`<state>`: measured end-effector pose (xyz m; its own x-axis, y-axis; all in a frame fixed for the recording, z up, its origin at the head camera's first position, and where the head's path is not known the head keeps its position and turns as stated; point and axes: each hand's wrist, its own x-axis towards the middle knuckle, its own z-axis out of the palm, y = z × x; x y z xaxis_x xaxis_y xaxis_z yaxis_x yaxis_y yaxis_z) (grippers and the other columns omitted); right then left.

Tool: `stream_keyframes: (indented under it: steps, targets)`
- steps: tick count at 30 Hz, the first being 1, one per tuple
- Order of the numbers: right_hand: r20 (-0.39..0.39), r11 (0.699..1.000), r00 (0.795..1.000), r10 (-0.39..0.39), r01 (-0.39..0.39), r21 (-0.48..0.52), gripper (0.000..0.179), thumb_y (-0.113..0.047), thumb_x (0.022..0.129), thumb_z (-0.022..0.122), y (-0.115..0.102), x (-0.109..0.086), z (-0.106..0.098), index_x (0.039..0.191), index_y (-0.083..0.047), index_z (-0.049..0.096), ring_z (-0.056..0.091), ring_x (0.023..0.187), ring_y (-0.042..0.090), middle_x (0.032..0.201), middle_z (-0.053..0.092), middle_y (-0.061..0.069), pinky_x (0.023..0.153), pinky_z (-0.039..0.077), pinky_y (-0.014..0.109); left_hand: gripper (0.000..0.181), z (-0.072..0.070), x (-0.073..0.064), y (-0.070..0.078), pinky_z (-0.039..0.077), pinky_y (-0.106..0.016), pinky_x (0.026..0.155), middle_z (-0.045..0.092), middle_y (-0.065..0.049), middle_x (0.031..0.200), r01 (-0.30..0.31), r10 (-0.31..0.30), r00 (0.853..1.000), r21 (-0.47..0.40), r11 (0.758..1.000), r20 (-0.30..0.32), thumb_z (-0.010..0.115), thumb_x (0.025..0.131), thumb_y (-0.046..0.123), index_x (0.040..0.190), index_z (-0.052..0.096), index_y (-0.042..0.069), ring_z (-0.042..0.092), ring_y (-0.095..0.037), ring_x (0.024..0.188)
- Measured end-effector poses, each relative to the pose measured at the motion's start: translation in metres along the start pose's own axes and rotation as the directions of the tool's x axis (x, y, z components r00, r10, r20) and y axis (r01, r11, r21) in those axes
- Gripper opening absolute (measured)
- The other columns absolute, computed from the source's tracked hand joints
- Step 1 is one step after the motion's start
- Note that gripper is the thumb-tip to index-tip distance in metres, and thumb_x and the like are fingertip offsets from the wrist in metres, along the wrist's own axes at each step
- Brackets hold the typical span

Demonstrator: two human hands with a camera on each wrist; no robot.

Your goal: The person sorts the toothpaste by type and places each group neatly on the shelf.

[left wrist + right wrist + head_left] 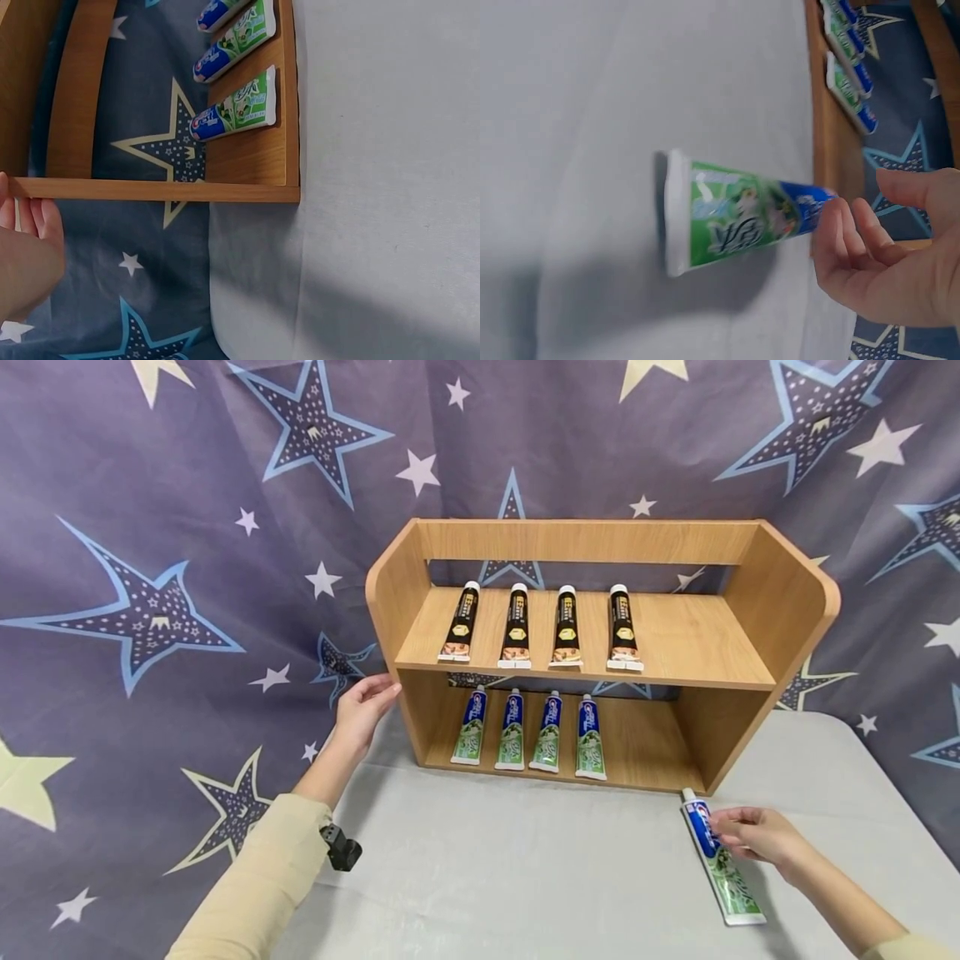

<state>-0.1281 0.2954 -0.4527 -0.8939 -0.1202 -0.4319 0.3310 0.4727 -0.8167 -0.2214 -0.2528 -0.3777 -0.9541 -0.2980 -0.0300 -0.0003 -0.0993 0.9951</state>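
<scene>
My left hand (358, 714) holds the left side panel of a two-tier wooden shelf (585, 677), thumb at its front edge and fingers along the outside. My right hand (757, 835) holds a blue-and-green toothpaste tube (720, 860) near its cap end, by the shelf's lower right corner. The tube's wide flat end points towards me; in the right wrist view, fingers hide its cap. On the lower tier lie several matching blue-and-green toothpaste tubes (550, 731) in a row. Several black toothpaste tubes (517, 625) with white caps lie along the upper tier.
The shelf stands on a table with a pale grey cover (525, 860). Behind it hangs a dark curtain (247, 568) patterned with stars. Bare board shows to the right of both rows of tubes. A small black device (341, 847) sits at my left wrist.
</scene>
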Motion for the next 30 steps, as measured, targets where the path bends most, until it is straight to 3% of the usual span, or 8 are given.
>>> stream_keyframes:
  steps: [11,20,27,30]
  targets:
    - [-0.059,0.997,0.996,0.061,-0.063,-0.038,0.038,-0.015,0.09,0.062,0.015,0.006,0.004,0.114,0.013,0.057,0.057,0.065,0.002,0.075,0.063,-0.011,0.061,0.054,0.019,0.029,-0.001,-0.001,0.001,0.055,-0.014,0.085,0.064,0.017,0.083,-0.031,0.031,0.999,0.032,0.999,0.022,0.067,0.088,0.006,0.115,0.057,-0.001,0.063,0.004,0.081]
    - [-0.119,0.99,0.992,0.03,-0.046,-0.131,0.05,-0.006,0.078,0.074,0.016,0.01,0.005,0.117,0.016,0.053,0.056,0.071,0.006,0.084,0.068,-0.002,0.06,0.052,0.022,0.029,0.0,0.0,0.001,0.054,-0.021,0.095,0.064,0.018,0.084,-0.03,0.029,0.999,0.042,0.999,0.021,0.065,0.089,0.006,0.117,0.056,0.0,0.063,0.005,0.082]
    - [-0.147,0.985,0.988,0.047,-0.071,-0.157,0.049,-0.01,0.078,0.076,0.019,0.013,0.005,0.115,0.014,0.054,0.054,0.071,0.01,0.082,0.064,0.0,0.059,0.051,0.023,0.03,-0.001,0.0,-0.001,0.055,-0.012,0.083,0.064,0.018,0.084,-0.026,0.025,1.0,0.037,0.999,0.015,0.065,0.089,0.006,0.117,0.056,-0.001,0.063,0.005,0.082]
    - [-0.155,0.985,0.987,0.052,-0.076,-0.154,0.048,-0.012,0.079,0.075,0.02,0.014,0.005,0.113,0.014,0.054,0.055,0.069,0.01,0.08,0.064,-0.001,0.059,0.052,0.024,0.028,0.0,0.001,-0.002,0.055,-0.013,0.085,0.065,0.017,0.084,-0.024,0.024,1.0,0.026,0.999,0.015,0.066,0.089,0.006,0.115,0.057,0.001,0.063,0.004,0.081]
